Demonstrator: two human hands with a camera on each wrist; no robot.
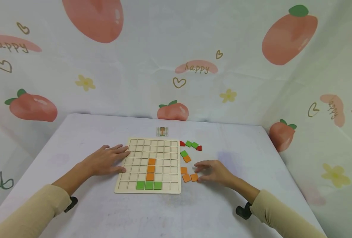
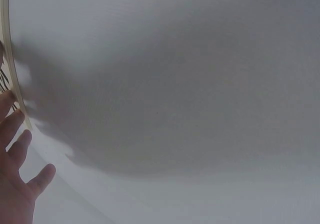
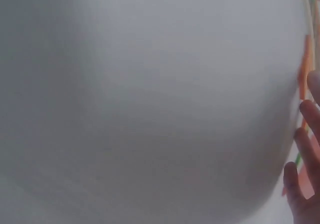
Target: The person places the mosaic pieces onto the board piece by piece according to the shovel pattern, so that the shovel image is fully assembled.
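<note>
Nearest to us, the beige sleeves [image 1: 30,211] lead in from either side over the white table [image 1: 92,211]. We find the right hand [image 1: 216,172] beside the grid board, with its fingers loosely bent and apart and nothing visibly held; we cannot tell whether its thumb touches the nearest loose orange tile [image 1: 194,177] or stops just beside it. We judge that the loose tiles lie along the board's right side to stay within this hand's reach. The left hand [image 1: 109,160] is spread, fingertips at the board's left edge, presumably to keep it from sliding. The grid board [image 1: 134,158] lies flat between both hands, pale and wood-coloured, divided into square cells. Its near row carries three green tiles [image 1: 149,185] side by side; a column of three orange tiles [image 1: 151,169] extends away from the middle one. Farther off at right lie a green-and-orange pair, then two green squares between red rounded pieces [image 1: 198,148]. Just past the board's far edge we see a small printed card [image 1: 162,131], probably set there for easy viewing.
</note>
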